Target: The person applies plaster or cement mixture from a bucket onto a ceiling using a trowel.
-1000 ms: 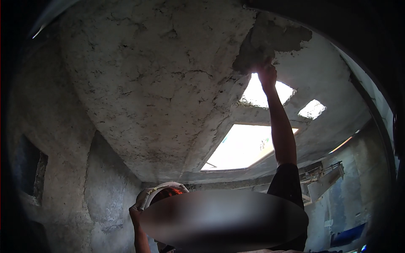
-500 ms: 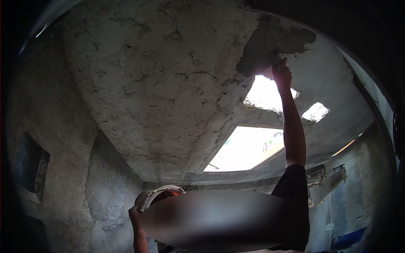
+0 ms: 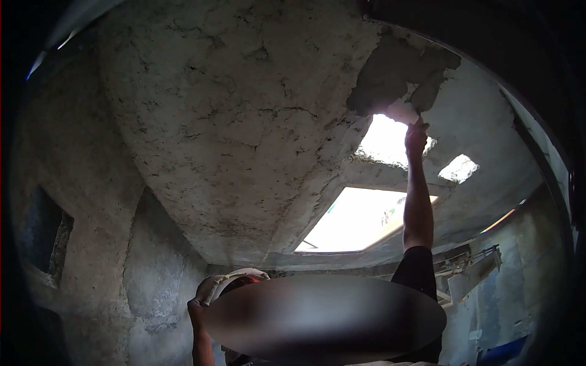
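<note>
My right hand [image 3: 416, 139] is raised on a bare arm with a dark sleeve. Its fingers are closed round a trowel [image 3: 403, 111], whose pale blade lies at the lower edge of a dark wet patch of mortar [image 3: 384, 76] on the rough grey surface. Low on the left, my left hand [image 3: 196, 303] grips the edge of a pale, curved-rimmed object [image 3: 215, 287]. A blurred oval covers most of what is between my arms, so the object's contents cannot be made out.
Bright openings [image 3: 360, 219] lie below and beside the patch. A dark recess [image 3: 44, 229] is in the left wall. At the right are a frame-like structure [image 3: 470, 277] and a blue object [image 3: 503, 352]. A dark curved edge crosses the upper right.
My right hand has moved down and slightly right, away from the middle of the wet patch. More of the patch's lower right part shows. My left hand has hardly moved.
</note>
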A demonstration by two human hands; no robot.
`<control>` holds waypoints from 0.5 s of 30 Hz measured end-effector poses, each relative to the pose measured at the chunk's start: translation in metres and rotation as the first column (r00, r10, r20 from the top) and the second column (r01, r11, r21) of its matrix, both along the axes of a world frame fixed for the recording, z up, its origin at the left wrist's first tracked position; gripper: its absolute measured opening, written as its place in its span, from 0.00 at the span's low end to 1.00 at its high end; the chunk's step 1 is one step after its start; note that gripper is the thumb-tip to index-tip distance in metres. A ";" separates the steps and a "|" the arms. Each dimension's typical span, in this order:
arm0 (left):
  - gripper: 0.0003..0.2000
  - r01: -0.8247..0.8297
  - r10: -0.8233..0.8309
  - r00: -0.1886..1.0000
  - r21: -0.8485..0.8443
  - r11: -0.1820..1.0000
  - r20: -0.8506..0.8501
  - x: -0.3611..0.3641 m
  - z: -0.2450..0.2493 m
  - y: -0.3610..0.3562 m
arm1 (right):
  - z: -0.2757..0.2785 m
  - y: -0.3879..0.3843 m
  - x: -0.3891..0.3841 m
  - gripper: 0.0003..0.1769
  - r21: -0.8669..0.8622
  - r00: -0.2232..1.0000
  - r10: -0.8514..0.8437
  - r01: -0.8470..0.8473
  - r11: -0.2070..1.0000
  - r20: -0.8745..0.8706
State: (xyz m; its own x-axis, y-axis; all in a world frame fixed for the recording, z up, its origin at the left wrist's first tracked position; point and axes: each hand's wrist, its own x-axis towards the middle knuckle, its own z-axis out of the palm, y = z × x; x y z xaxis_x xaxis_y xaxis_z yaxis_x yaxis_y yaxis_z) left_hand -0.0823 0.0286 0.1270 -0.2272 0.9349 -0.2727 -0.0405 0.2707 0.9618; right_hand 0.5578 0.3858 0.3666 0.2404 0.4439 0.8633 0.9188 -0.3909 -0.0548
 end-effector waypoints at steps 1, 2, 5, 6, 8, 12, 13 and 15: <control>0.24 0.000 0.000 1.000 0.007 1.000 -0.006 0.002 0.001 0.001 | -0.017 0.001 0.007 0.31 -0.017 0.999 0.028 -0.028 0.999 -0.032; 0.24 0.003 -0.003 1.000 0.007 1.000 -0.003 0.005 0.005 0.003 | -0.030 -0.004 0.001 0.29 0.001 0.998 0.045 -0.045 0.999 -0.040; 0.21 -0.022 0.020 0.999 0.034 0.999 0.051 0.009 0.011 0.002 | -0.071 -0.016 -0.024 0.36 0.024 0.848 0.082 -0.082 0.996 -0.524; 0.21 -0.012 0.012 1.000 -0.009 1.000 0.029 0.006 0.005 0.002 | -0.092 -0.009 -0.018 0.35 -0.007 0.873 -0.020 0.019 1.000 -0.487; 0.20 0.006 -0.005 1.000 -0.053 0.999 0.007 0.004 0.004 0.001 | -0.090 -0.028 -0.049 0.31 0.080 0.754 0.135 -0.109 0.991 -0.642; 0.20 -0.008 0.008 0.999 -0.013 1.000 0.041 0.007 0.012 0.001 | -0.096 -0.013 -0.052 0.14 0.241 0.880 0.253 -0.165 0.956 -0.403; 0.20 -0.014 0.015 0.999 -0.022 1.000 0.045 0.008 0.012 0.002 | -0.085 -0.014 -0.062 0.09 0.262 0.945 0.317 -0.285 0.922 -0.087; 0.20 -0.015 0.015 0.999 -0.002 1.000 0.037 0.008 0.006 0.003 | -0.036 -0.029 -0.111 0.06 0.525 0.383 0.716 -0.496 0.692 -0.583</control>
State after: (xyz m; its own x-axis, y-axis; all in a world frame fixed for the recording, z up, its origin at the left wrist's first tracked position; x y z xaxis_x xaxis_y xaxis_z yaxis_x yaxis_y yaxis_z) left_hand -0.0747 0.0320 0.1330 -0.2308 0.9310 -0.2829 -0.0801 0.2716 0.9591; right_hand 0.4464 0.3569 0.3310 0.5450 0.5554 0.6281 0.5030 0.3828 -0.7749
